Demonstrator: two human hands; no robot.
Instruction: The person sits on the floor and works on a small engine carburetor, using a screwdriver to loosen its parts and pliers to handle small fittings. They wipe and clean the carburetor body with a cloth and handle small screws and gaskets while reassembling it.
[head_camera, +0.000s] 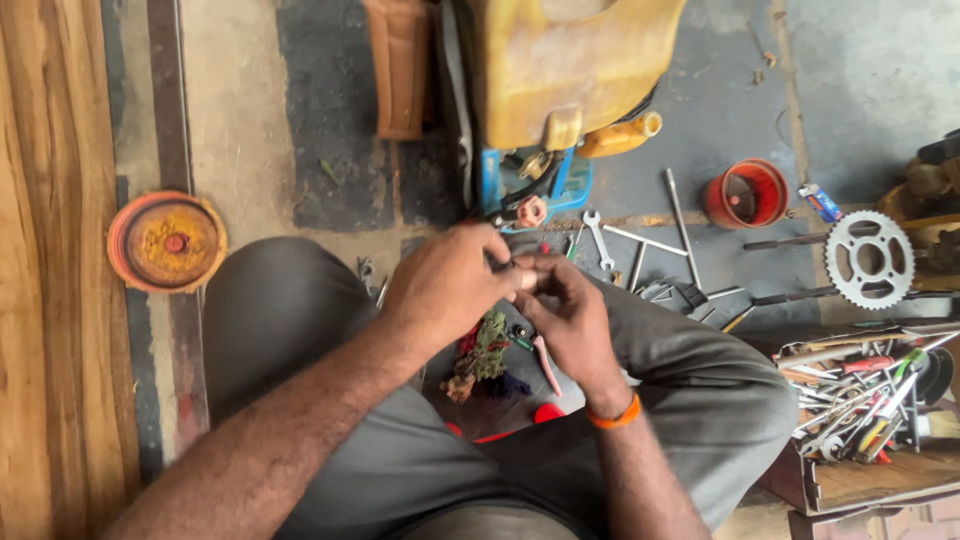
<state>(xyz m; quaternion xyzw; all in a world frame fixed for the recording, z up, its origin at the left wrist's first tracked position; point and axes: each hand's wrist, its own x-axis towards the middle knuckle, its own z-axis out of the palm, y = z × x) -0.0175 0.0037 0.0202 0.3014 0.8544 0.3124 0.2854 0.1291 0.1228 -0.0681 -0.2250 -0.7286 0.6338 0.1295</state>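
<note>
The person sat on the floor (250, 130) with knees apart, and both hands met above the lap. The left hand (445, 285) was curled, its fingertips pinching a small dark part (507, 266) at the point where the two hands touched. The right hand (565, 310), with an orange band at the wrist, closed its thumb and forefinger on the same part from the other side. The part was too small and too covered by fingers to tell its kind.

Below the hands, between the legs, lay a dirty rag (482, 352) beside a pink-handled tool (546, 365). Just beyond the hands stood a blue frame (565, 185) under a yellow tank (560, 65). A spanner (598, 238) and several metal rods (680, 225) lay on the floor to the right of it, near a red cup (746, 194). Further right lay a toothed sprocket (868, 258), and an open box of mixed tools (865, 400) sat near the right knee. Well apart on the left, a round orange disc (166, 241) rested on the floor beside wooden boards (45, 270).
</note>
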